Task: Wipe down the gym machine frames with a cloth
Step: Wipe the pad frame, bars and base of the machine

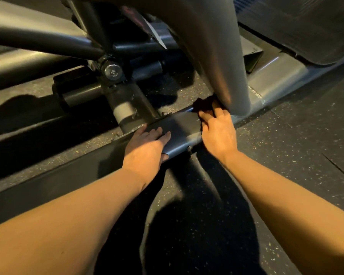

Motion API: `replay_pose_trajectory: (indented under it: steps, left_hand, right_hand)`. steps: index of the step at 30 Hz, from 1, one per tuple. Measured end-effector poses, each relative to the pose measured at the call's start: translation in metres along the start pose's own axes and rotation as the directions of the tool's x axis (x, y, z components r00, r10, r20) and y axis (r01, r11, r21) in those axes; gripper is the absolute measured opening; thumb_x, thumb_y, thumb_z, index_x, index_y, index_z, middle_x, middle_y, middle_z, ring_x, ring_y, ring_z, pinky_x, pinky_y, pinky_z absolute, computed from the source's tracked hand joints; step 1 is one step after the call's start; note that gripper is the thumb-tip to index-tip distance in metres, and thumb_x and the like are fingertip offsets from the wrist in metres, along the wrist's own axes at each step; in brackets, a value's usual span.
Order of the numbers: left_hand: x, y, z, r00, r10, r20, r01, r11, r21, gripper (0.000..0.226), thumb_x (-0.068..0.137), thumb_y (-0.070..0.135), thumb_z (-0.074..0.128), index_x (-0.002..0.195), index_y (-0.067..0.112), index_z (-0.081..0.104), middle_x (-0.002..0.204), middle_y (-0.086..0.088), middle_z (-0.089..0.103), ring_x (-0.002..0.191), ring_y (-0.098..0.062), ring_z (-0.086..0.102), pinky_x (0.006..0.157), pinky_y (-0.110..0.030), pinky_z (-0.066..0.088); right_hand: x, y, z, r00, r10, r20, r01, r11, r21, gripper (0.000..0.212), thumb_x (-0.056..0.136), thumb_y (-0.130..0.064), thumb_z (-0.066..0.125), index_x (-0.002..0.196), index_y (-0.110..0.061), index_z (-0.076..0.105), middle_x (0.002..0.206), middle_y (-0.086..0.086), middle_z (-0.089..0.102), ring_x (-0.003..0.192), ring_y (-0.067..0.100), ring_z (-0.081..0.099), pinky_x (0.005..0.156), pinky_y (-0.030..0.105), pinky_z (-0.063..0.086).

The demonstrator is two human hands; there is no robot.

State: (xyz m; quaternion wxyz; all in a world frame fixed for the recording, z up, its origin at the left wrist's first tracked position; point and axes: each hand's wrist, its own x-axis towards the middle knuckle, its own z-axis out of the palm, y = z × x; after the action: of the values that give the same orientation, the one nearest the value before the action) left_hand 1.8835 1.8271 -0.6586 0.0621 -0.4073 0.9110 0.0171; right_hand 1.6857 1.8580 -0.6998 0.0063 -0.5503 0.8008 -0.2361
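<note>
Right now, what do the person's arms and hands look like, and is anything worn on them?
Both forearms are bare as far as the view shows, with no sleeves visible. The left hand and right hand are ungloved, and no watch, ring or wristband shows.

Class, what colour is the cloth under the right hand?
Black or very dark; the cloth shows in the head view.

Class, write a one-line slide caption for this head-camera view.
Right hand presses a dark cloth against the base rail beside the upright post; left hand rests flat on it.
</note>
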Motion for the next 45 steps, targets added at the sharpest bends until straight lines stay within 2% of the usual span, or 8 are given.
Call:
replay_pose_trajectory:
  steps: [7,12,18,24,30,36,42,45]
  left_hand:
    - [-0.024,0.000,0.015,0.978,-0.035,-0.203,-0.008,0.979,-0.203,0.063,0.086,0.021,0.069,0.144,0.018,0.043,0.150,-0.008,0.042,0.139,-0.022,0.037,0.117,-0.031,0.003]
    - [-0.041,-0.007,0.026,0.958,-0.030,-0.284,-0.021,0.984,-0.175,0.068,0.069,0.010,0.081,0.132,0.014,0.056,0.131,-0.009,0.059,0.120,-0.028,0.055,0.111,-0.038,0.028]
    - [-0.022,-0.005,0.020,0.983,-0.088,-0.163,0.068,0.990,-0.123,0.067,0.076,0.017,0.078,0.137,0.006,0.052,0.139,-0.016,0.053,0.130,-0.029,0.049,0.115,-0.034,0.007]
    - [-0.016,-0.008,0.019,0.988,-0.036,-0.152,0.021,0.995,-0.096,0.066,0.093,0.031,0.059,0.151,0.017,0.029,0.157,-0.004,0.030,0.145,-0.015,0.025,0.115,-0.026,-0.012]
    - [-0.017,-0.006,0.017,0.986,-0.063,-0.157,0.055,0.997,-0.055,0.066,0.094,0.032,0.058,0.151,0.020,0.027,0.157,-0.001,0.028,0.145,-0.012,0.025,0.117,-0.029,-0.009]
    - [-0.026,-0.006,0.020,0.979,-0.056,-0.195,0.030,0.991,-0.133,0.070,0.094,0.028,0.058,0.152,0.014,0.022,0.157,-0.005,0.028,0.145,-0.016,0.024,0.117,-0.028,-0.008]
    - [-0.072,-0.025,0.034,0.953,-0.116,-0.279,0.081,0.987,-0.137,0.073,0.073,0.016,0.080,0.137,0.001,0.048,0.143,-0.020,0.047,0.134,-0.034,0.045,0.117,-0.043,0.022]
    - [-0.080,-0.032,0.033,0.963,-0.162,-0.216,0.136,0.982,-0.129,0.073,0.079,0.021,0.076,0.142,0.006,0.043,0.148,-0.019,0.040,0.140,-0.033,0.035,0.119,-0.041,0.015]
  right_hand:
    - [-0.037,-0.034,-0.004,0.892,-0.422,0.164,0.421,0.906,0.041,0.049,0.080,-0.015,0.067,0.128,-0.021,0.064,0.137,0.013,0.052,0.112,0.038,0.049,0.088,0.046,0.046]
    - [0.004,-0.023,-0.016,0.990,0.058,0.128,-0.034,0.982,-0.184,0.053,0.092,-0.017,0.048,0.144,-0.023,0.045,0.144,0.013,0.039,0.125,0.037,0.033,0.099,0.044,0.034]
    - [-0.039,-0.037,-0.020,0.938,-0.273,0.213,0.295,0.952,-0.077,0.054,0.092,-0.021,0.054,0.144,-0.022,0.044,0.138,0.013,0.037,0.121,0.033,0.035,0.085,0.043,0.046]
    - [-0.005,-0.022,-0.013,0.993,0.033,0.113,-0.008,0.976,-0.220,0.053,0.093,-0.014,0.047,0.145,-0.015,0.042,0.146,0.018,0.033,0.129,0.037,0.031,0.101,0.048,0.032]
    - [-0.045,-0.038,-0.010,0.917,-0.352,0.189,0.360,0.933,-0.013,0.045,0.083,-0.015,0.065,0.128,-0.015,0.063,0.126,0.019,0.051,0.108,0.039,0.047,0.085,0.046,0.046]
    - [-0.024,-0.032,-0.001,0.989,-0.066,0.131,0.063,0.998,0.022,0.050,0.094,-0.013,0.051,0.143,-0.015,0.045,0.154,0.015,0.026,0.134,0.036,0.029,0.109,0.049,0.034]
    - [-0.078,-0.062,0.013,0.871,-0.398,0.289,0.390,0.917,0.087,0.063,0.090,-0.040,0.050,0.147,-0.018,0.035,0.155,0.010,0.027,0.128,0.032,0.035,0.107,0.048,0.039]
    - [-0.048,-0.059,0.008,0.846,-0.497,0.196,0.515,0.855,-0.055,0.050,0.096,-0.033,0.050,0.139,-0.008,0.049,0.151,0.017,0.037,0.135,0.035,0.028,0.112,0.054,0.031]
